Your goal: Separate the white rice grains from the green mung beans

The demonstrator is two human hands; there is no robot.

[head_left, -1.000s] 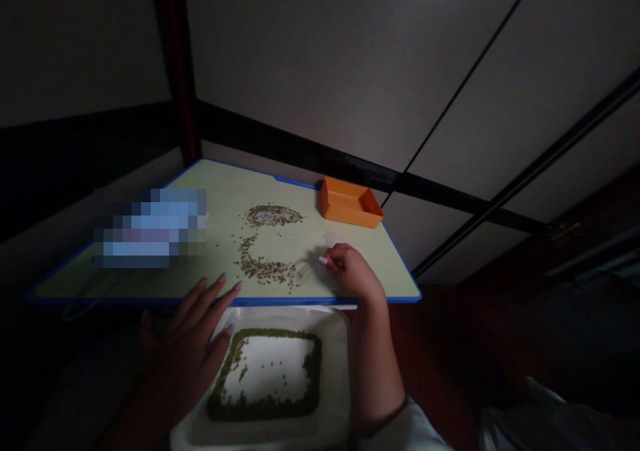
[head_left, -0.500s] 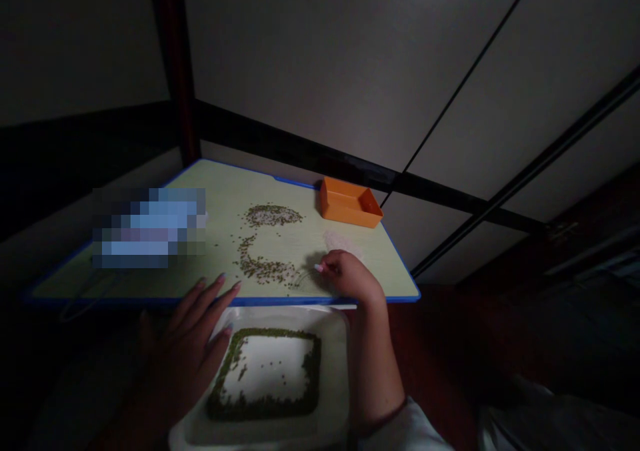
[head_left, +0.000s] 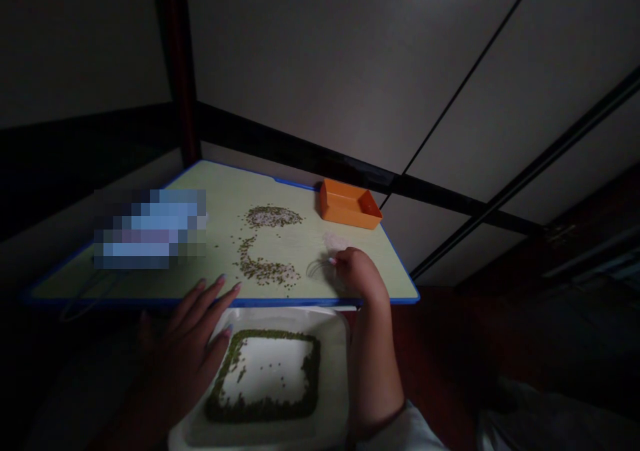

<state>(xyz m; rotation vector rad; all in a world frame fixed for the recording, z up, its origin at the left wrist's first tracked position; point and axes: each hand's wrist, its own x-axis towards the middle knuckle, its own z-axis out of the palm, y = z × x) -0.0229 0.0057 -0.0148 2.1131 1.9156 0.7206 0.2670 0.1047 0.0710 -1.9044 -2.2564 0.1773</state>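
Observation:
My right hand [head_left: 361,276] is closed around a small wire whisk [head_left: 320,268], whose thin loops point left over the pale yellow table [head_left: 225,191]. Left of the loops lies a curved band of green beans mixed with pale grains [head_left: 267,271]. A second mixed pile [head_left: 274,216] sits farther back. Just beyond my right hand is a patch of pale grains [head_left: 336,240], partly hidden by it. My left hand [head_left: 193,334] is open, fingers spread, by the table's front edge and the left side of a white basin [head_left: 336,371]. Green beans [head_left: 265,409] line the basin's floor edges.
An orange open box [head_left: 350,204] stands at the table's back right corner. On the left, a blurred-out bluish object [head_left: 150,227] lies on the table, with a thin loop near it. Pale panels [head_left: 320,57] rise behind the table.
My right hand has moved a little right with the whisk, away from the curved band of beans. The whisk's loops now show more plainly. My left hand stays in place.

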